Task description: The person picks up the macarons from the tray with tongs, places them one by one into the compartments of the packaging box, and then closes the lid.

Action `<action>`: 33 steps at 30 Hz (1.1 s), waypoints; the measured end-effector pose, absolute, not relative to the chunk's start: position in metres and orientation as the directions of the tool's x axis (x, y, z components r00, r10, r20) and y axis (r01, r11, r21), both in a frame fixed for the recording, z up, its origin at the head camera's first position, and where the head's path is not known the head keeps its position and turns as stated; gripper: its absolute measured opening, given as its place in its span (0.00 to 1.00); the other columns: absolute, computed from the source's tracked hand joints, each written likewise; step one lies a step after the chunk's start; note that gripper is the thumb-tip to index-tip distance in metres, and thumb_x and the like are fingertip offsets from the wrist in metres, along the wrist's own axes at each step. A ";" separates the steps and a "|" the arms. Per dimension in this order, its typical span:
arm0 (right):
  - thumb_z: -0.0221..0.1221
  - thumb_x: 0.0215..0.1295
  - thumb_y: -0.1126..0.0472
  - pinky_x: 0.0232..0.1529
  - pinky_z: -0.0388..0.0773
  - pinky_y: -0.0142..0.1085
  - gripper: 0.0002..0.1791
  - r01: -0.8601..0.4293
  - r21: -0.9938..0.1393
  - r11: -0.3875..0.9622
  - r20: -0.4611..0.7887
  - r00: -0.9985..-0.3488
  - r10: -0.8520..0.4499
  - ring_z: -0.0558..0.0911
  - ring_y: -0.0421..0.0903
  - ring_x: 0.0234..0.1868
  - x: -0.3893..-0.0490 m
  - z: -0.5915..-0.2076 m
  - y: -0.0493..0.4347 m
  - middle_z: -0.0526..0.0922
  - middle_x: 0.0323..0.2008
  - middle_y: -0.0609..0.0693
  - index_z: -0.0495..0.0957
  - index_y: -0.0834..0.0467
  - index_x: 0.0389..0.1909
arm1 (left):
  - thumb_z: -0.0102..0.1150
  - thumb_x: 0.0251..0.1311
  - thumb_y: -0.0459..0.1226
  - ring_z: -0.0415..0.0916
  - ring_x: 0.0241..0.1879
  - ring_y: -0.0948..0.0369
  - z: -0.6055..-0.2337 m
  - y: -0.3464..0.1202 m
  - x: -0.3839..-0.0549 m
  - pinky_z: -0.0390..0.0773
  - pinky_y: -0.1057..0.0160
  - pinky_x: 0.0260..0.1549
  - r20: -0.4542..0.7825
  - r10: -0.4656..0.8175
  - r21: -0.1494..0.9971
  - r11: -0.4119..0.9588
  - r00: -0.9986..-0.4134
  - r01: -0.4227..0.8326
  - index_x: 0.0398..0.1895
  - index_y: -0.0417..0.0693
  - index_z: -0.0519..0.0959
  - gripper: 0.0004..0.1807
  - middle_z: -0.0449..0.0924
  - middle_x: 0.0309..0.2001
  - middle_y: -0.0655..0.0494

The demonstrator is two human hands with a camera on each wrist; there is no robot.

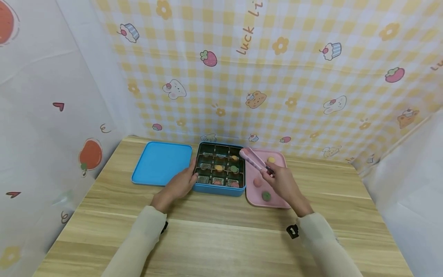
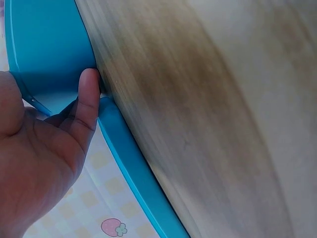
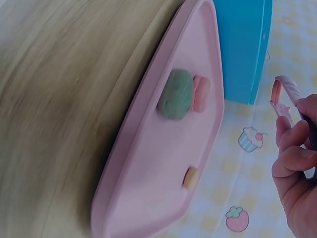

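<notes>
Box: one
Lid: one
Compartments: nine
Tray: one
Tongs: one
Macarons in box: five (two yellow)
Macarons on tray: three
Macaron in tongs: one
Hands: two

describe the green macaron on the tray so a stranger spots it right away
On the wooden table, find the pink tray just right of the blue box. Toward the tray's near edge lies a round green macaron. It is the tray's only green one; its neighbours there are pink and yellow.
</notes>
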State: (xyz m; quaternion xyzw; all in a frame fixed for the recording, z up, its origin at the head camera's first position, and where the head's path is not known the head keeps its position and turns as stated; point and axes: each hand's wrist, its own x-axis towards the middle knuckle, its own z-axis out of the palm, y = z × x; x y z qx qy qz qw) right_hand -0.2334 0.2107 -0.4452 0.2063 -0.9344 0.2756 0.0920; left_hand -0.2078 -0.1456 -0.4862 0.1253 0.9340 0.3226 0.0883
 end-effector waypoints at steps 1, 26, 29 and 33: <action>0.61 0.66 0.63 0.17 0.61 0.29 0.05 -0.442 -0.477 0.760 0.289 -0.895 -0.339 0.66 0.37 0.16 -0.234 -0.445 0.208 0.74 0.19 0.46 0.81 0.60 0.38 | 0.36 0.78 0.43 0.66 0.67 0.39 -0.486 -0.146 -0.208 0.70 0.42 0.58 -0.087 0.289 0.626 0.760 -0.953 0.173 0.80 0.39 0.35 0.37 0.60 0.72 0.32; 0.57 0.71 0.58 0.16 0.62 0.31 0.07 -0.421 -0.504 0.754 0.163 -0.904 -0.396 0.67 0.38 0.14 -0.243 -0.446 0.157 0.74 0.20 0.45 0.75 0.54 0.32 | 0.37 0.78 0.42 0.69 0.64 0.39 -0.485 -0.146 -0.208 0.72 0.43 0.55 -0.079 0.289 0.617 0.766 -0.954 0.181 0.79 0.37 0.36 0.36 0.62 0.70 0.30; 0.58 0.71 0.58 0.15 0.61 0.30 0.07 -0.419 -0.507 0.753 0.154 -0.904 -0.400 0.67 0.38 0.15 -0.244 -0.447 0.153 0.74 0.20 0.46 0.76 0.55 0.32 | 0.37 0.78 0.42 0.68 0.65 0.39 -0.485 -0.146 -0.208 0.72 0.42 0.56 -0.084 0.287 0.621 0.764 -0.954 0.175 0.79 0.38 0.36 0.36 0.61 0.71 0.31; 0.59 0.71 0.58 0.16 0.61 0.30 0.07 -0.415 -0.497 0.762 0.150 -0.906 -0.396 0.67 0.39 0.15 -0.245 -0.447 0.149 0.74 0.20 0.47 0.77 0.57 0.34 | 0.37 0.78 0.42 0.66 0.67 0.39 -0.485 -0.145 -0.208 0.70 0.42 0.58 -0.087 0.286 0.628 0.759 -0.954 0.171 0.79 0.38 0.36 0.36 0.59 0.72 0.31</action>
